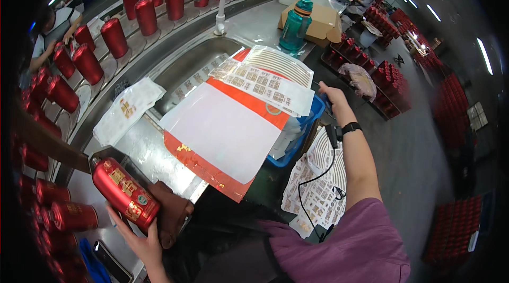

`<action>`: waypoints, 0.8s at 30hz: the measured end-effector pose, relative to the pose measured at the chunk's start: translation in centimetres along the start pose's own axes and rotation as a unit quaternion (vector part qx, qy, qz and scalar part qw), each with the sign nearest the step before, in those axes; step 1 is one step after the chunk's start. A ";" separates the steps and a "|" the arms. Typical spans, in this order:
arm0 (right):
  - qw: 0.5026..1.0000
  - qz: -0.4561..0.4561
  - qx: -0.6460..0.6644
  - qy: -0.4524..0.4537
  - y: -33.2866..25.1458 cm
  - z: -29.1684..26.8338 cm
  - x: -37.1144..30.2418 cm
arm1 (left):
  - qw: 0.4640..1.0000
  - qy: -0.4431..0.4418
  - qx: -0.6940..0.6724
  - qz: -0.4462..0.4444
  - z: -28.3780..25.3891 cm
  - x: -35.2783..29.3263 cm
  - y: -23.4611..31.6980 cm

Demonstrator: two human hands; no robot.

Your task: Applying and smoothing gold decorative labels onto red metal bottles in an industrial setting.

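A red bottle (123, 190) with gold lettering lies tilted in a dark holder with a brown padded part (170, 211). My left hand (139, 238) is around the bottle's lower end, fingers along its left side and thumb at its base. My right arm is stretched out to the far right. There my right hand (333, 97) is closed beside a blue basin (316, 107); what its fingers hold, if anything, is hidden. A sheet of gold-printed stickers (265, 87) lies over a white sheet (222, 129) and red-and-gold paper (212, 177) near that hand.
A steel sink (183, 71) with a white tap (219, 12) lies ahead. Red bottles (146, 17) line a curved conveyor at left. A teal water bottle (296, 26) stands by a cardboard box (323, 20). More sticker sheets (318, 177) and a phone (112, 262) lie nearby. Co-workers sit farther off.
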State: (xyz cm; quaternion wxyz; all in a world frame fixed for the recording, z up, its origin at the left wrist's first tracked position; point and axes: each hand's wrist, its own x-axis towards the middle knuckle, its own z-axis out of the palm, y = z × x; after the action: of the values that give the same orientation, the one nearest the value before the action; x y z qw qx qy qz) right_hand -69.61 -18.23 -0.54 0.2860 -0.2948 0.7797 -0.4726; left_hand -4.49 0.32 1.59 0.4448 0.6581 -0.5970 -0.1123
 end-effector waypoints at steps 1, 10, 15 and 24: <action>0.999 0.031 0.029 -0.016 0.2 0.5 0.4 | 1.000 -0.003 0.012 0.005 0.0 -0.1 -0.3; 0.982 0.077 0.166 -0.053 -1.0 2.8 4.6 | 0.997 -0.014 -0.079 -0.005 0.4 -0.1 -0.5; 0.989 0.048 0.136 -0.020 -2.4 3.6 6.9 | 0.996 -0.013 -0.083 -0.013 0.3 -0.1 -0.9; 0.997 -0.045 0.009 -0.058 -2.0 2.0 7.2 | 0.999 -0.011 -0.019 -0.033 -0.5 -0.1 0.8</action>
State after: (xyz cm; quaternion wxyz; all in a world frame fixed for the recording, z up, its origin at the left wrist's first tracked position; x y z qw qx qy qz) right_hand -72.56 -25.36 -0.67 0.3117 -0.3537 0.7434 -0.4745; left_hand -4.75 0.72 2.37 0.4464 0.6676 -0.5779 -0.1452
